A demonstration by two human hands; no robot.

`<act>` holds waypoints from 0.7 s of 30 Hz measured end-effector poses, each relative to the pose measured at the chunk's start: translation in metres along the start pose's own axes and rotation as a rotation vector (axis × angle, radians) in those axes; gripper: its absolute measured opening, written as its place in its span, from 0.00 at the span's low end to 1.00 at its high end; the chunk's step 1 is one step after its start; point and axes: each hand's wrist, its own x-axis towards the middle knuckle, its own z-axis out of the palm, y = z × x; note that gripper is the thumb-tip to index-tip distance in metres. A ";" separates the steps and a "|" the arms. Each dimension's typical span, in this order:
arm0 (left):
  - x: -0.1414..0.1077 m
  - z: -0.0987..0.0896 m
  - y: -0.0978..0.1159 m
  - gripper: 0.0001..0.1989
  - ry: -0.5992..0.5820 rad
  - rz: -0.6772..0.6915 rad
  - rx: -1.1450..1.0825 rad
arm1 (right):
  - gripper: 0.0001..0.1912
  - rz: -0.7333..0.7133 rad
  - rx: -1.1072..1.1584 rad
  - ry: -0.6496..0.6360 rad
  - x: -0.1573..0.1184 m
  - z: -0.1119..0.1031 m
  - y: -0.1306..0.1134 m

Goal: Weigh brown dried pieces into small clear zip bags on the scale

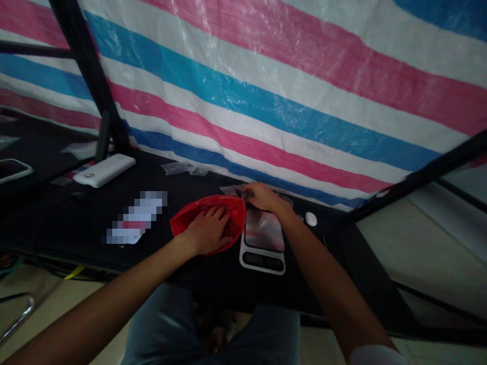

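Note:
A red plastic bag [238,223] lies with its mouth spread wide on the black table. My left hand [207,230] rests in that opening, fingers spread and gripping nothing that I can see. To the right of the bag sits a white digital scale [264,233] with a shiny metal plate; its display shows no readable figures. My right hand [261,195] reaches past the scale's far edge, its fingers closed on a clear plastic bag [230,190]. What that clear bag holds is too dim to make out.
Another crumpled clear bag [186,169] lies by the striped sheet [243,126]. A white power bank [104,170] and a phone [13,170] are at the left, near a dark frame post [91,76]. A small white oval object [311,219] lies right of my wrist.

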 end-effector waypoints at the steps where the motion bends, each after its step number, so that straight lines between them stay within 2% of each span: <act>1: 0.002 0.001 0.002 0.37 0.003 -0.023 0.013 | 0.18 -0.015 -0.084 -0.047 0.001 0.001 0.002; 5: 0.009 -0.003 0.010 0.35 0.028 -0.114 0.044 | 0.11 -0.027 -0.316 -0.156 0.004 -0.003 -0.002; 9: 0.014 -0.008 0.012 0.33 0.068 -0.160 0.029 | 0.16 -0.085 -0.394 -0.242 0.007 -0.010 -0.004; 11: 0.014 -0.011 0.010 0.30 0.091 -0.144 0.024 | 0.20 -0.108 -0.424 -0.228 0.008 -0.010 -0.002; 14: 0.007 -0.016 0.007 0.27 0.134 -0.088 0.010 | 0.20 -0.145 -0.468 -0.197 0.008 -0.006 0.003; 21: -0.022 -0.038 0.013 0.24 0.109 0.002 -0.123 | 0.21 -0.193 -0.484 -0.199 0.008 -0.004 0.004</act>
